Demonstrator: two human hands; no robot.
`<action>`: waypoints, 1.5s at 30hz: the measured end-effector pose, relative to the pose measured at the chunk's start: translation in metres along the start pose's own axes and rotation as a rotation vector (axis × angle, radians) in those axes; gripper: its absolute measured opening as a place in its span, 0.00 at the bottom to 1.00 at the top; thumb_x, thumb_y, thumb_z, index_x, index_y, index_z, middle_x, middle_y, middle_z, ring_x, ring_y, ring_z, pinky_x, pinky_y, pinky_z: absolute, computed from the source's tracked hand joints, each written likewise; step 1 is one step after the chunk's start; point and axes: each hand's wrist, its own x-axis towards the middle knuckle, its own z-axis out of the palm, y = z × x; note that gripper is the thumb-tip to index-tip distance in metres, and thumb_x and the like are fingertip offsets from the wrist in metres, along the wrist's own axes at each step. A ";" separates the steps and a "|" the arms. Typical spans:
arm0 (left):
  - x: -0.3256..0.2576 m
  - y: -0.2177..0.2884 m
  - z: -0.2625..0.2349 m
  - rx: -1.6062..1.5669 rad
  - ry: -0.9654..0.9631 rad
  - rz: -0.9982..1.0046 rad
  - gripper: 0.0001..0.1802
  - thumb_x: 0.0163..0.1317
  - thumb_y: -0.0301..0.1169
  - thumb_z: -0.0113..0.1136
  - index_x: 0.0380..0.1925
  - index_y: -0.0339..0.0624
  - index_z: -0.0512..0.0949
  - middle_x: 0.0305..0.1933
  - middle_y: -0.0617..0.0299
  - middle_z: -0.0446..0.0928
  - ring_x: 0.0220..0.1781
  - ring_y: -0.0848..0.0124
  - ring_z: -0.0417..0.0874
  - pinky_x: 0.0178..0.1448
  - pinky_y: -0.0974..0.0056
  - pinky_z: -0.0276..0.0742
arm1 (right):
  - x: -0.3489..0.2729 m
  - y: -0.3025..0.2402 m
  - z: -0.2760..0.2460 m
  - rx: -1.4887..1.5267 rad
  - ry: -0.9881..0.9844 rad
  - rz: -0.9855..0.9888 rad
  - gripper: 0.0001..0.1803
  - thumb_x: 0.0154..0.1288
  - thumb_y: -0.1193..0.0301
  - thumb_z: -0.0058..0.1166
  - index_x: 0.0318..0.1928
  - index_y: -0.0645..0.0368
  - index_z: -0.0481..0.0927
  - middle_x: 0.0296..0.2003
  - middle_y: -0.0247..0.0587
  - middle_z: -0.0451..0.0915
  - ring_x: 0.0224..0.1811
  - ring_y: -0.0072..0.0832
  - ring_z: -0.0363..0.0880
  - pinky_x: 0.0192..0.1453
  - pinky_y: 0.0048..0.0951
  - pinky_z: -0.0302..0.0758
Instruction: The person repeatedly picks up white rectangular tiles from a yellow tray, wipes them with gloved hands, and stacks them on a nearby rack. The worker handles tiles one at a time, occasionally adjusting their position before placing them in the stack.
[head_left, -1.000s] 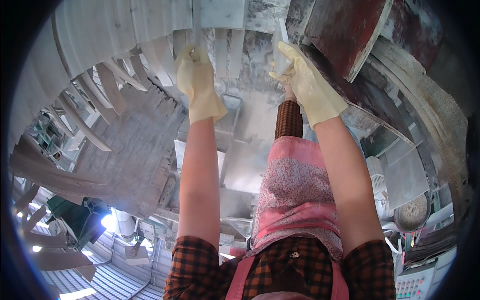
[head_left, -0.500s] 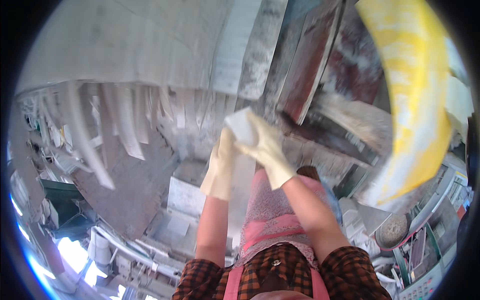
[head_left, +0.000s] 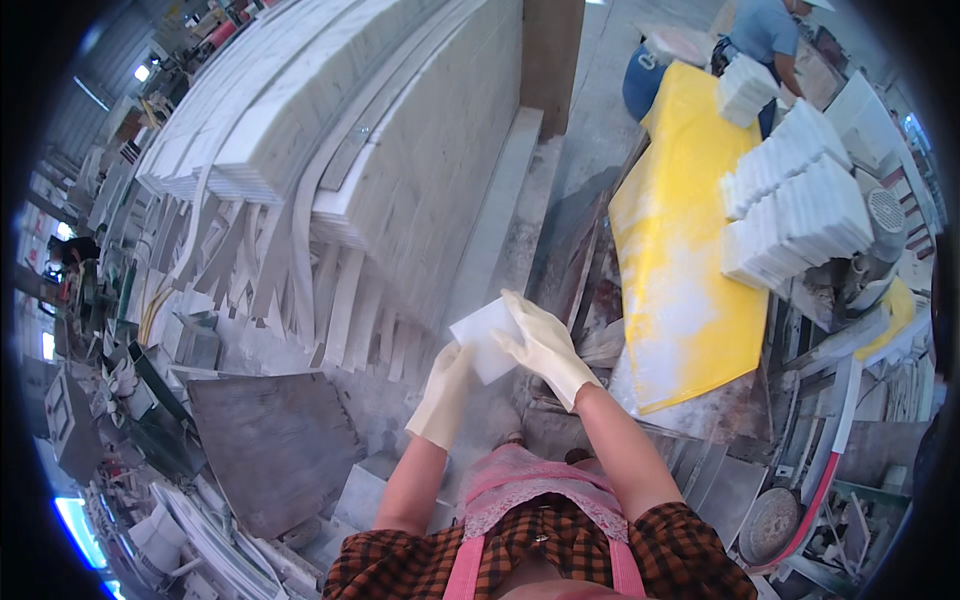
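A small square white stone tile is held between my two hands in front of my body. My left hand, in a cream rubber glove, grips its lower left side. Gloved the same way, my right hand holds the right edge, thumb lying over the face and fingers around the far side. The fingertips behind the tile are hidden.
Long white stone slabs are stacked ahead on the left. To the right a yellow sheet dusted white covers a bench, beside piles of white tiles. A person bends at the far right. A dark board lies lower left.
My view has lifted, bringing the slab stack, tile piles and another person into sight. Both hands keep hold of the tile, whose broad face now shows more fully.
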 end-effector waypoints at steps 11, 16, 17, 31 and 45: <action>-0.013 0.005 0.124 -0.105 -0.033 0.133 0.16 0.74 0.37 0.56 0.51 0.34 0.79 0.45 0.61 0.82 0.46 0.73 0.81 0.49 0.64 0.77 | -0.078 0.001 -0.108 0.150 0.274 0.072 0.37 0.66 0.57 0.61 0.69 0.64 0.67 0.52 0.67 0.81 0.53 0.58 0.82 0.58 0.47 0.78; -0.026 0.013 0.178 -0.225 -0.166 0.098 0.24 0.77 0.34 0.46 0.64 0.25 0.68 0.63 0.41 0.75 0.63 0.51 0.80 0.68 0.49 0.77 | -0.124 0.009 -0.145 0.282 0.350 0.077 0.34 0.63 0.57 0.62 0.65 0.59 0.70 0.51 0.63 0.82 0.50 0.60 0.82 0.55 0.52 0.79; -0.031 0.013 0.189 -0.248 -0.194 0.085 0.26 0.77 0.33 0.44 0.67 0.24 0.64 0.67 0.38 0.72 0.66 0.48 0.78 0.71 0.47 0.74 | -0.128 0.014 -0.151 0.234 0.345 0.105 0.34 0.61 0.57 0.62 0.65 0.58 0.71 0.51 0.65 0.81 0.52 0.60 0.81 0.56 0.51 0.78; -0.055 -0.048 0.274 0.190 -0.482 0.347 0.28 0.78 0.41 0.48 0.67 0.29 0.65 0.66 0.47 0.73 0.68 0.56 0.76 0.70 0.50 0.75 | -0.224 0.058 -0.254 0.853 0.146 -0.040 0.52 0.53 0.64 0.68 0.77 0.60 0.58 0.75 0.48 0.61 0.79 0.41 0.59 0.79 0.44 0.61; -0.056 -0.045 0.250 -0.229 -0.582 0.019 0.26 0.80 0.41 0.44 0.64 0.29 0.70 0.63 0.51 0.78 0.63 0.67 0.80 0.65 0.61 0.77 | -0.218 0.052 -0.228 0.767 0.294 0.008 0.35 0.53 0.70 0.69 0.64 0.61 0.76 0.59 0.40 0.79 0.62 0.31 0.77 0.70 0.36 0.71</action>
